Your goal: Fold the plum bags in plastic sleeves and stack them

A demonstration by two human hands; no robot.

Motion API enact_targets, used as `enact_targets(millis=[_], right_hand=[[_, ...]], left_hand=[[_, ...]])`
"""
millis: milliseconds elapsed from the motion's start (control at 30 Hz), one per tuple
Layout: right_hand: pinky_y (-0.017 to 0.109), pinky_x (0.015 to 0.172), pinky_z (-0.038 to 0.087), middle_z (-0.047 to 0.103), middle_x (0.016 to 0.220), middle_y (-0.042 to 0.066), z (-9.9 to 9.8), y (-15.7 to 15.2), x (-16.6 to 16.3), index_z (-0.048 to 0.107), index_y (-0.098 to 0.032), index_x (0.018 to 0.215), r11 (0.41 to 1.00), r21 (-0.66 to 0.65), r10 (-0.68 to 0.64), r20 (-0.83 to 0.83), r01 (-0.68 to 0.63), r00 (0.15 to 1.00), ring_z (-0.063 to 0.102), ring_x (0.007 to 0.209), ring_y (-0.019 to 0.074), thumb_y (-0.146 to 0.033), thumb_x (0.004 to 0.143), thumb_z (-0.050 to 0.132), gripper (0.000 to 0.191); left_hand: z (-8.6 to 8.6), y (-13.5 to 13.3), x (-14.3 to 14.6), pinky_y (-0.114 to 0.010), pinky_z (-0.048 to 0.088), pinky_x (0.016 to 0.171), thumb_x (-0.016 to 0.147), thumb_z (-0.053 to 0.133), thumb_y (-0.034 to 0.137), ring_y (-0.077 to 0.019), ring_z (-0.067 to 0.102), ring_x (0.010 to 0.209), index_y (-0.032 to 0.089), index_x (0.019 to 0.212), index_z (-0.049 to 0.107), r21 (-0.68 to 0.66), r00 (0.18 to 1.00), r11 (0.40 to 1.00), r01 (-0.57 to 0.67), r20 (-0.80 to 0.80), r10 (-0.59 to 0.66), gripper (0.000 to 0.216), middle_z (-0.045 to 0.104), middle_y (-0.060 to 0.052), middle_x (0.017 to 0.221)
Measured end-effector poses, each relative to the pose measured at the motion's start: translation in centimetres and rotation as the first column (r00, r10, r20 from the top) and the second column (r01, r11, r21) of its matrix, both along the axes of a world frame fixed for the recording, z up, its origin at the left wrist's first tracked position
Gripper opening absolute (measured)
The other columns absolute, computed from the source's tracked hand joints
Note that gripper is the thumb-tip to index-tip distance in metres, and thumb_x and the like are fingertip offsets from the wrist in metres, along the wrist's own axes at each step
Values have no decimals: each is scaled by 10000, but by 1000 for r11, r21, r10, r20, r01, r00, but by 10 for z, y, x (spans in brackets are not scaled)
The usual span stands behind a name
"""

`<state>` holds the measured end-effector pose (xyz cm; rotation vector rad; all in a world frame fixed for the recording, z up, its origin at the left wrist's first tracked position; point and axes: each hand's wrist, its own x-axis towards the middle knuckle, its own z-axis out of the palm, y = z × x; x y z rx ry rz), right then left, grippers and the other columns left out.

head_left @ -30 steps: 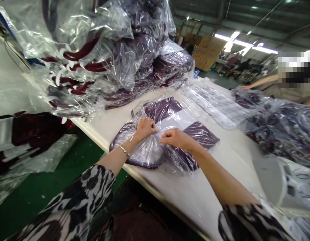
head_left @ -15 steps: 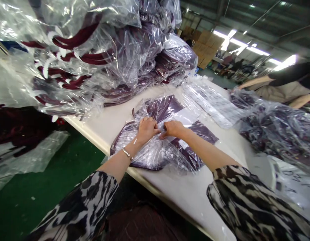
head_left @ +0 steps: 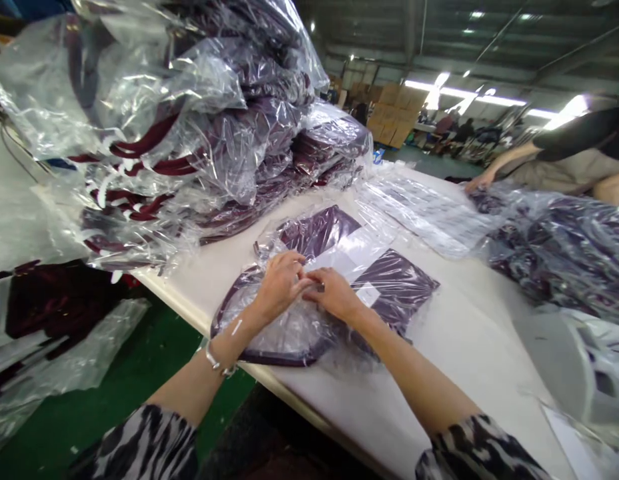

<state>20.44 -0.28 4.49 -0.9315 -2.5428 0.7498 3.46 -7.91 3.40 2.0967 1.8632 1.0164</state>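
The package (head_left: 309, 327) lies flat on the table (head_left: 464, 333), its lower-left side at the near edge. It consists of dark purple material with a curved rim on the left, enclosed in clear, wrinkled, glossy film; a white panel (head_left: 357, 253) crosses its upper half, and a small white label (head_left: 368, 293) sits to the right. Both hands cover its middle. The left hand (head_left: 279, 283) is positioned palm down with curled fingers; the right hand (head_left: 337, 293) mirrors it, thumb beneath bent fingers. The fingertips meet above the film; whether either hand grips it cannot be told. A tall pile (head_left: 229, 133) of film-wrapped maroon goods bounds the workspace at far left. Flat clear sleeves (head_left: 419, 207) lie beyond the package. A wrapped heap (head_left: 564, 247) occupies the right side, with a co-worker's hand (head_left: 482, 180) at its far end.
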Motion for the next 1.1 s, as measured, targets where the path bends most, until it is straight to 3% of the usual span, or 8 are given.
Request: enact_targets(millis=[100, 167, 300, 467, 533, 700, 800, 1100], right_hand=[[277, 761, 415, 672, 819, 25, -4, -11, -3, 721, -164, 833, 998, -29, -46, 31, 47, 998, 588, 818, 173, -180, 810, 755, 44], [271, 736, 409, 653, 789, 21, 0, -15, -1, 713, -163, 772, 997, -63, -49, 35, 51, 998, 576, 772, 160, -186, 821, 734, 58], [277, 782, 449, 699, 883, 32, 9, -18, 6, 736, -167, 961, 981, -177, -87, -39, 78, 995, 619, 833, 171, -202, 783, 742, 182], [250, 605, 497, 731, 943, 32, -1, -1, 13, 701, -170, 1125, 862, -465, -264, -70, 203, 962, 642, 672, 141, -156, 870, 524, 311], [255, 631, 515, 733, 921, 32, -7, 7, 11, 728, -177, 1100, 885, -401, -262, -5, 238, 965, 639, 650, 136, -121, 876, 484, 337], [293, 944, 487, 750, 994, 53, -11, 16, -1, 800, -204, 945, 992, -111, -52, 32, 55, 998, 675, 996, 197, -83, 814, 596, 271], [279, 892, 487, 748, 988, 39, -14, 14, -9, 804, -234, 960, 995, -82, -57, 23, 59, 998, 677, 959, 190, -117, 828, 615, 259], [277, 935, 459, 744, 1049, 39, -29, 8, -18, 782, -240, 1083, 999, -51, -21, -106, 15, 994, 641, 1042, 181, -107, 895, 559, 321]], left_hand=[[7, -10, -2, -398, 394, 1093, 932, 651, 289, -248, 560, 1227, 213, 849, 657, -50, 975, 974, 220, 23, -219, 113, 688, -67, 1186], [11, -5, -10, -362, 426, 1044, 1001, 525, 289, -220, 598, 1158, 209, 922, 658, -80, 968, 966, 246, 68, -240, 174, 694, -63, 1163], [14, 17, -30, -366, 438, 943, 1012, 489, 292, -227, 641, 994, 204, 1030, 675, -187, 969, 960, 208, -95, -228, 207, 715, -60, 1035], [22, 26, -27, -414, 391, 940, 884, 684, 286, -257, 653, 879, 202, 810, 715, -360, 873, 910, 205, -353, -336, 116, 721, -59, 813], [27, 24, -22, -410, 396, 926, 893, 639, 243, -255, 662, 858, 195, 774, 706, -383, 851, 896, 226, -370, -373, 144, 724, -67, 807], [39, 19, -14, -333, 443, 759, 976, 468, 319, -254, 689, 849, 201, 928, 717, -429, 898, 873, 231, -253, -361, 280, 751, -84, 909], [41, 17, -9, -307, 439, 675, 920, 552, 470, -273, 700, 826, 229, 908, 732, -521, 921, 841, 143, -240, -306, 301, 761, -68, 871], [22, 16, -7, -268, 439, 685, 839, 546, 330, -226, 655, 795, 174, 842, 687, -586, 948, 789, 184, -107, -300, 210, 722, -51, 849]])
